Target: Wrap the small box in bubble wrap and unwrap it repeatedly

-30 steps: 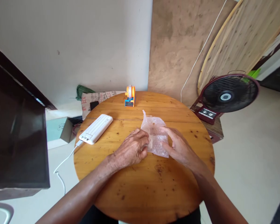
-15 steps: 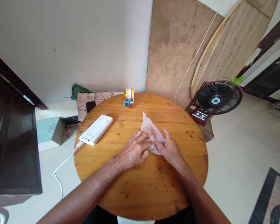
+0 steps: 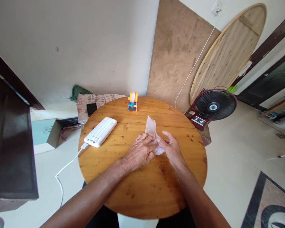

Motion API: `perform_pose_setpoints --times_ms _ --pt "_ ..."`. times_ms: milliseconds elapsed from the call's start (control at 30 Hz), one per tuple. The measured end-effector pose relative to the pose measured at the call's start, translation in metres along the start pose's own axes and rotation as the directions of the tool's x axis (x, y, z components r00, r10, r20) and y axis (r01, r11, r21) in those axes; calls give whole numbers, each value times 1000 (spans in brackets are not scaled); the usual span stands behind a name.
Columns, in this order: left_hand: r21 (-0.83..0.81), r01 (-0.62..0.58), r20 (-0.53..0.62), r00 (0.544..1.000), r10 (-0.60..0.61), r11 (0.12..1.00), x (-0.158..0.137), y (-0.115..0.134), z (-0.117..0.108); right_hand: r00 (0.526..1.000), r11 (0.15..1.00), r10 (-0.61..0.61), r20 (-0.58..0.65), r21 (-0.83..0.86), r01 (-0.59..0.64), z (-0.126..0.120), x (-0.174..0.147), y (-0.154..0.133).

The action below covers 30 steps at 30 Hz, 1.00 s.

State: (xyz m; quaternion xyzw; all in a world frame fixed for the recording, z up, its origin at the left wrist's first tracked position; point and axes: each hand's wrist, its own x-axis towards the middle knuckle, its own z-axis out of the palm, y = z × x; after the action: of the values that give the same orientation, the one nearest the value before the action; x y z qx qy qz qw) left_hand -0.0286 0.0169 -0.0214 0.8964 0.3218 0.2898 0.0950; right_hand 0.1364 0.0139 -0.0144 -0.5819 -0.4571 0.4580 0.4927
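Note:
A crumpled sheet of clear bubble wrap [image 3: 151, 126] lies on the round wooden table [image 3: 142, 193], its narrow end pointing away from me. My left hand [image 3: 142, 148] rests over its left side, fingers bent and pressing it down. From the right, my right hand [image 3: 171, 146] holds the folded edge of the wrap with the thumb on it, while the index finger stands off to the side. Whatever lies inside the wrap, if anything, is hidden by the hands and the folds.
An orange and blue tape dispenser [image 3: 133, 102] stands at the table's far edge. On the left lies a white power bank [image 3: 101, 132] with a white cable [image 3: 68, 164] running off the table. A dark red fan [image 3: 213, 106] stands beyond the right edge.
The right side of the bubble wrap has been folded inward to the left by my right hand, so the sheet looks narrower. My left hand stays on it. The view has turned slightly right.

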Motion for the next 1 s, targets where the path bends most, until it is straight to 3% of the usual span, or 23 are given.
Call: perform_pose_setpoints --times_ms 267,633,867,1000 --pt "-192 1 -71 997 -14 981 0 -3 -1 998 999 32 61 20 -33 1 -11 -17" --pt "-429 214 -136 945 -297 877 0 -3 0 973 998 59 221 9 -63 -9 -18 -28" --pt "-368 132 -167 964 -205 920 0 -11 7 976 998 -59 209 -4 61 -11 -20 -8" --pt "-254 59 -206 972 -114 965 -1 -13 9 967 962 -169 192 -182 204 -10 -26 1"
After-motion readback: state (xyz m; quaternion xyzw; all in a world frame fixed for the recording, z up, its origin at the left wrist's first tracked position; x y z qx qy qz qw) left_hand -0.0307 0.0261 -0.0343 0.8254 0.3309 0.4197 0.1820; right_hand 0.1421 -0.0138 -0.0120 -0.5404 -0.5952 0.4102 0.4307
